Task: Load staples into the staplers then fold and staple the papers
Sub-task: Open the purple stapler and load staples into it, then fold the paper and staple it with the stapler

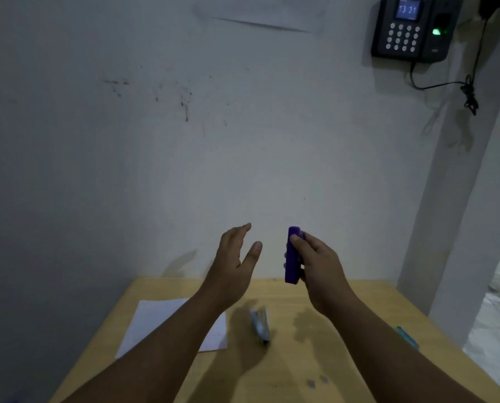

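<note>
Two hands up at frame centre: my right hand (320, 258) clamps the purple plastic stapler (292, 255), left hand (234, 261) spread empty, white paper sheet (155, 321) lower left unfolded, so I judge stapling remains.

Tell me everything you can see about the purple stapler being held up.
The purple stapler is a small, glossy, plastic-looking bar with rounded ends. It is held roughly upright in the air above the far edge of the wooden table, in front of the wall. The right hand grips it from the right, fingers wrapped across it. It looks closed. The left hand is open beside it, not touching.
</note>
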